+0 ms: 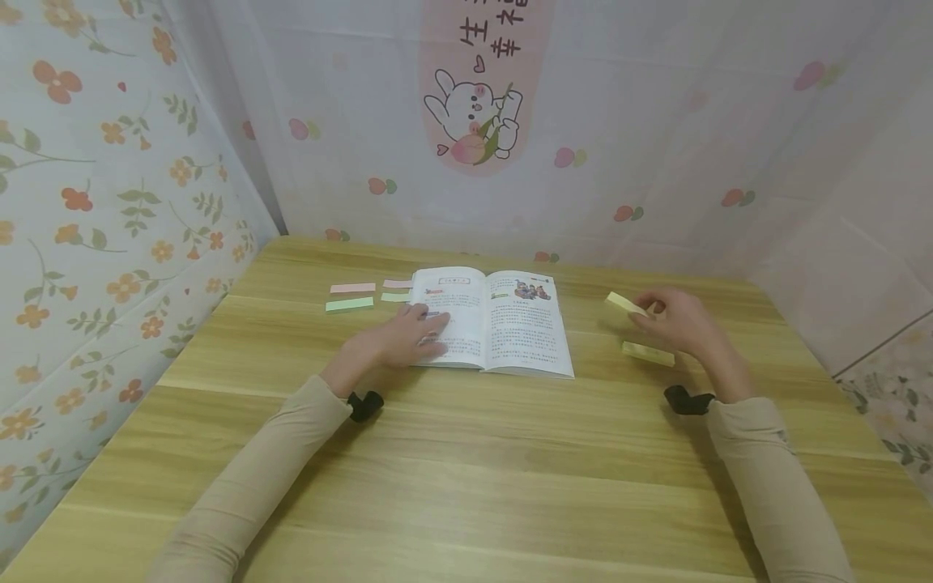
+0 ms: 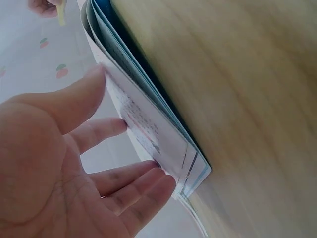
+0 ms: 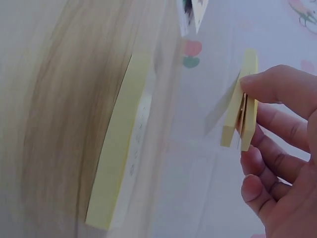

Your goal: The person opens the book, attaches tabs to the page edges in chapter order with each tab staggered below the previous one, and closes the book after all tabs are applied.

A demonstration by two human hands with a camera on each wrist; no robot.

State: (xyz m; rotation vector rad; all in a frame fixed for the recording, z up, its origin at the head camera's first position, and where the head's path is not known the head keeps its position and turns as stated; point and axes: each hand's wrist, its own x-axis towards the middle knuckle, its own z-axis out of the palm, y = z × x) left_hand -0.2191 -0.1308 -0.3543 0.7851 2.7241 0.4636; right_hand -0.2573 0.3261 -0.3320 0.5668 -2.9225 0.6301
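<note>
An open book [image 1: 521,332] with printed pages and a small coloured picture lies mid-table. On its left page rests my left hand [image 1: 404,336], fingers extended and spread; up close, the left wrist view shows the fingertips touching the page [image 2: 148,131]. To the right of the book, my right hand [image 1: 678,320] pinches a yellow sticky note pad [image 1: 622,303] between thumb and fingers, above the table. One end of that pad [image 3: 229,131] is parted into two layers. A second yellow sticky note pad [image 1: 647,354] lies on the wood below the right hand.
Left of the book lie a pink strip [image 1: 353,288] and a green strip [image 1: 350,304]. Another pink strip [image 1: 397,284] and green strip [image 1: 394,297] sit against the book's left edge. A patterned curtain [image 1: 350,129] hangs behind the wooden table [image 1: 466,470].
</note>
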